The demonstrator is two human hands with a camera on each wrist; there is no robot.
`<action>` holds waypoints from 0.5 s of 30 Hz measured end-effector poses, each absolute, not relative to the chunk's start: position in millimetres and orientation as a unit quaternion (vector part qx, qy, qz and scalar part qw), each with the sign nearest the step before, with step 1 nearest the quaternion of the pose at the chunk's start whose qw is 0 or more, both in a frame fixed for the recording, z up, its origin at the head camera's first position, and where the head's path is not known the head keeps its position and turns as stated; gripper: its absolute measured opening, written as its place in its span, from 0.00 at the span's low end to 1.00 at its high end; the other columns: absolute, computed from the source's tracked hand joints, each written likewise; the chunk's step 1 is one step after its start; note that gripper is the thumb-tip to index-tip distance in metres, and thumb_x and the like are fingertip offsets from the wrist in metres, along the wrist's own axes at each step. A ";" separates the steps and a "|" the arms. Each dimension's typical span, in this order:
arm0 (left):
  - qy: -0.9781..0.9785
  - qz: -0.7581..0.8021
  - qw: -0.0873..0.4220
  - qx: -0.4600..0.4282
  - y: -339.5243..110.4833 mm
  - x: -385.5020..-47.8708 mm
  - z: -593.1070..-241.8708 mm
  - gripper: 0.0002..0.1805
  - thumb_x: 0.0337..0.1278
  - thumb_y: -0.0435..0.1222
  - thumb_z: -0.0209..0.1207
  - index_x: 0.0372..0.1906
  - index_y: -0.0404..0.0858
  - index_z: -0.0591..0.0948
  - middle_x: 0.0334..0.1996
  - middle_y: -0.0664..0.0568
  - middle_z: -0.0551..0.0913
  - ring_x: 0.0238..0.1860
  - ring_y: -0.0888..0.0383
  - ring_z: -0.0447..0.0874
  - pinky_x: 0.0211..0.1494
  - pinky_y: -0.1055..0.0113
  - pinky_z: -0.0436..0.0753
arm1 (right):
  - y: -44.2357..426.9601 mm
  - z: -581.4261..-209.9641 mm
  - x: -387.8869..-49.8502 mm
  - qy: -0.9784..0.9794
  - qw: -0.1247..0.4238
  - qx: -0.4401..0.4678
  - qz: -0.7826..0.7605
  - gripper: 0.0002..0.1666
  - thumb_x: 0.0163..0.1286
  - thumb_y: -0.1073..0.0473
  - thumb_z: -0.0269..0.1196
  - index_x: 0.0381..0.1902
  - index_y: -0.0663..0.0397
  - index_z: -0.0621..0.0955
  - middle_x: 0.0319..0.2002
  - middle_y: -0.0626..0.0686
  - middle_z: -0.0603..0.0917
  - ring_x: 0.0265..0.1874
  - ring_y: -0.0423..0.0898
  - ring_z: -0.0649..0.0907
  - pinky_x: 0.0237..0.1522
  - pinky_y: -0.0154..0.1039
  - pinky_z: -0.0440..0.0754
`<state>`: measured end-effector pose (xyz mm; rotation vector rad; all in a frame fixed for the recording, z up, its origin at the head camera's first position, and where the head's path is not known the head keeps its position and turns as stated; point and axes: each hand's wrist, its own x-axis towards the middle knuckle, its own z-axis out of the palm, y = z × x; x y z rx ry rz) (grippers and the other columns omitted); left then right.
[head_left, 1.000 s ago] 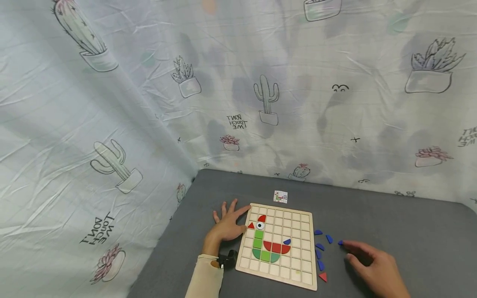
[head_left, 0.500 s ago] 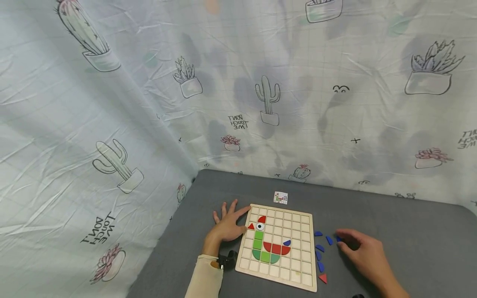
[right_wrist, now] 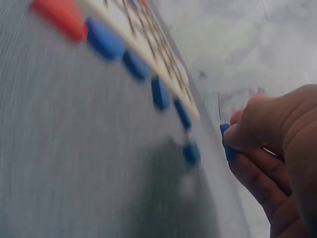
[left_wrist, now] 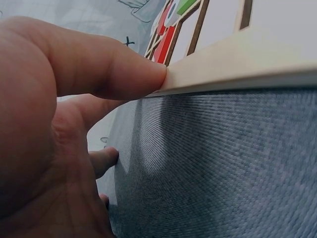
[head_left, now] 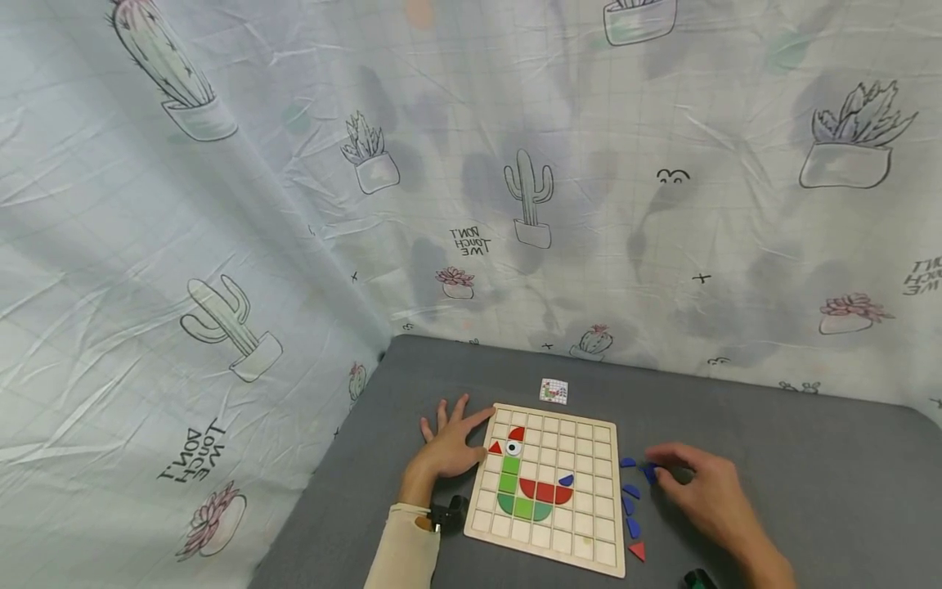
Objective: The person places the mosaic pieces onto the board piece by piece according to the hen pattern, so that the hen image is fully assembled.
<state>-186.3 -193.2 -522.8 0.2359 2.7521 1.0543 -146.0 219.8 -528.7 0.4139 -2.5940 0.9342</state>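
My left hand [head_left: 450,446] lies at the left edge of the wooden grid board [head_left: 544,543]. In the left wrist view its thumb [left_wrist: 124,69] presses the board's rim, fingers spread. My right hand [head_left: 702,491] is to the right of the board, above the table. Between thumb and fingers it pinches a small blue rounded block [right_wrist: 228,143], clearest in the right wrist view. Several more blue blocks [head_left: 631,491] lie in a loose row along the board's right side. On the board, red, green and blue pieces plus an eye piece [head_left: 513,447] form a bird-like figure.
A small picture card [head_left: 553,391] lies behind the board. At the near end of the blue row sits a red triangle [head_left: 637,550]. The grey table [head_left: 809,458] meets a cactus-print curtain [head_left: 589,204] at the back and left.
My right hand has taken up the outermost blue block from the table and moved left with it, toward the board and the other blue blocks. The left hand stays put.
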 end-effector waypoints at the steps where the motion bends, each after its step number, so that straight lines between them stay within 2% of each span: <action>1: 0.927 0.355 0.092 0.079 -193.6 -186.5 -522.8 0.41 0.62 0.35 0.65 0.82 0.51 0.74 0.90 0.37 0.50 0.89 0.26 0.29 0.79 0.19 0.23 | 214.9 -526.2 -146.7 -0.914 0.166 0.152 0.338 0.21 0.58 0.72 0.80 0.43 0.41 0.93 0.39 0.38 0.93 0.38 0.35 0.90 0.41 0.39 0.90; 4: 0.926 0.356 0.093 0.080 -194.3 -186.2 -522.0 0.41 0.62 0.35 0.65 0.82 0.51 0.74 0.90 0.37 0.50 0.89 0.26 0.29 0.79 0.19 0.23 | 198.2 -521.6 -149.6 -0.907 0.144 0.184 0.350 0.21 0.60 0.72 0.78 0.44 0.42 0.92 0.39 0.37 0.92 0.38 0.37 0.90 0.41 0.43 0.90; 11: 0.924 0.360 0.095 0.083 -194.4 -184.6 -520.5 0.41 0.62 0.35 0.65 0.82 0.51 0.74 0.90 0.36 0.49 0.88 0.24 0.28 0.78 0.18 0.22 | 162.5 -526.2 -158.7 -0.878 0.109 0.271 0.379 0.22 0.60 0.74 0.77 0.45 0.43 0.92 0.42 0.37 0.92 0.40 0.35 0.90 0.38 0.40 0.89; 15: 0.925 0.358 0.094 0.083 -194.2 -185.8 -521.4 0.41 0.62 0.35 0.65 0.82 0.51 0.74 0.90 0.36 0.49 0.88 0.24 0.28 0.79 0.18 0.23 | 150.4 -528.9 -165.4 -0.877 0.090 0.295 0.368 0.21 0.63 0.73 0.76 0.46 0.41 0.92 0.45 0.36 0.92 0.44 0.34 0.90 0.44 0.42 0.91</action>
